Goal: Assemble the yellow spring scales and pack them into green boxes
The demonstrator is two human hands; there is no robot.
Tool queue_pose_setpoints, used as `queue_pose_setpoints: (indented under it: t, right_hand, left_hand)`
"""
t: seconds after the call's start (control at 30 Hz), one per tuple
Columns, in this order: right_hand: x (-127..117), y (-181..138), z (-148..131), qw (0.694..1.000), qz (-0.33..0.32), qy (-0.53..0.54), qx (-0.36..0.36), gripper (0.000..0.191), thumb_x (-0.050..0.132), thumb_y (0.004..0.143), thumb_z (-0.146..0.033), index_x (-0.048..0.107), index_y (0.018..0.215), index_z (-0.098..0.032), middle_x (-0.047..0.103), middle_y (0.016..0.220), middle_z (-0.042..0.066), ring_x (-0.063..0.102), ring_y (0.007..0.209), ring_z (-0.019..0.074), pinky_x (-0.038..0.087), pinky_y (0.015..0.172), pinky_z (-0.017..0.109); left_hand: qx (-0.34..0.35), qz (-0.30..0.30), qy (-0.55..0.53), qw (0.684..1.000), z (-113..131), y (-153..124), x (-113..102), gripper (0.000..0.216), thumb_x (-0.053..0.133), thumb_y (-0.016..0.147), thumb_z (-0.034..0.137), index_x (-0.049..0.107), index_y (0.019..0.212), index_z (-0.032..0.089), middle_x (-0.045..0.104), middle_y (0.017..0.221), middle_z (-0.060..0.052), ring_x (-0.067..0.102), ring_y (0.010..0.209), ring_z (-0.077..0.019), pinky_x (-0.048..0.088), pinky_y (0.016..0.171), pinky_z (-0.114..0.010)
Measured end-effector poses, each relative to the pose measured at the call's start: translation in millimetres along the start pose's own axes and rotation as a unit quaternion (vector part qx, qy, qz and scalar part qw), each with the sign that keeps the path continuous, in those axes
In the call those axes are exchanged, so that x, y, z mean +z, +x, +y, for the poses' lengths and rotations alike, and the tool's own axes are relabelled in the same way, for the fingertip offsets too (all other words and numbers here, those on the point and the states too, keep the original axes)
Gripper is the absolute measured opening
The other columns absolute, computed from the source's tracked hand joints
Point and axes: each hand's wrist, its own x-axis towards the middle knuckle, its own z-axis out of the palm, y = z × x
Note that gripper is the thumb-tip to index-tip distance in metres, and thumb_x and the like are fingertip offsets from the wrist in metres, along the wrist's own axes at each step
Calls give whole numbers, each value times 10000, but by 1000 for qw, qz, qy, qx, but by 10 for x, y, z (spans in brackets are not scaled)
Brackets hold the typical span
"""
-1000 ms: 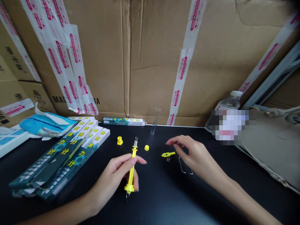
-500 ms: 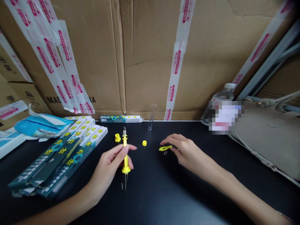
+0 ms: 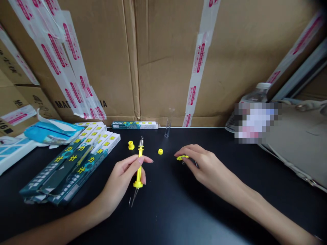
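At lower centre, the left hand had its grip closed round a slim yellow plastic rod, tilted, with a silvery metal end at top and thin bent wire below. Right of centre, the right hand had a narrow grip at a small flat yellow plastic piece; whether it was pinched could not be told. A light pinch across that piece seemed best, sparing the tiny metal coil just under it, which would probably roll easily. Holding the rod by its shaft looked sound, leaving the wire unbent.

Of the containers, long teal-and-white printed cartons lay stacked at left on the black worktop, and a similar single carton lay at upper centre; their contents were hidden. A clear cylindrical tube stood upright near centre. Blurring covered most of the clear plastic bottle at right, so its contents were uncertain.
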Motion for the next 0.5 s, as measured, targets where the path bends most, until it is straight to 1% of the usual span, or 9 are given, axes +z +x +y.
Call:
queue_pose_setpoints:
  t: [0.07, 0.17, 0.23, 0.27, 0.37, 0.5]
  right_hand:
    - [27, 3, -25, 1000, 11, 18, -6, 256, 472, 946, -88, 683, 1026, -209, 671, 1070, 75, 637, 1004, 227, 533, 910, 423]
    - [115, -6, -80, 997, 54, 56, -28, 238, 490, 937, -89, 686, 968, -220, 677, 1044, 72, 634, 989, 226, 535, 885, 408]
    - [197, -24, -136, 991, 80, 89, -53, 237, 487, 938, -89, 680, 967, -224, 676, 1033, 75, 628, 986, 225, 539, 864, 393]
    - [239, -38, -168, 989, 83, 105, -67, 242, 482, 938, -86, 677, 973, -224, 675, 1025, 75, 626, 982, 222, 538, 858, 386]
    - [336, -84, -259, 982, 59, 149, -103, 259, 468, 944, -71, 670, 1004, -221, 681, 980, 61, 626, 941, 201, 528, 854, 360]
    - [326, -137, -319, 972, -3, 169, -161, 262, 462, 939, -66, 654, 1060, -198, 692, 987, 59, 640, 903, 173, 534, 814, 301]
  left_hand:
    - [-1, 3, 7, 1000, 2, 5, 0, 377, 520, 949, 481, 712, 1022, 165, 571, 580, 9, 497, 575, -129, 363, 547, -231]
    - [-4, 11, -2, 1000, 5, 16, 1, 350, 587, 908, 469, 741, 977, 162, 611, 683, -16, 534, 631, -136, 404, 564, -224]
    - [-7, 14, -14, 1000, 7, 19, 1, 329, 650, 860, 453, 760, 941, 155, 637, 750, -33, 553, 656, -140, 436, 583, -226]
    - [-8, 15, -16, 1000, 7, 18, 1, 323, 671, 842, 445, 767, 936, 151, 646, 766, -39, 556, 655, -139, 447, 589, -228]
    - [-15, 13, -14, 1000, 5, 13, -1, 336, 695, 822, 435, 774, 975, 146, 673, 794, -54, 566, 653, -141, 462, 586, -234]
    - [-20, 9, -39, 999, 3, 25, 0, 434, 737, 803, 401, 717, 1148, 138, 719, 847, -68, 583, 659, -136, 480, 607, -236]
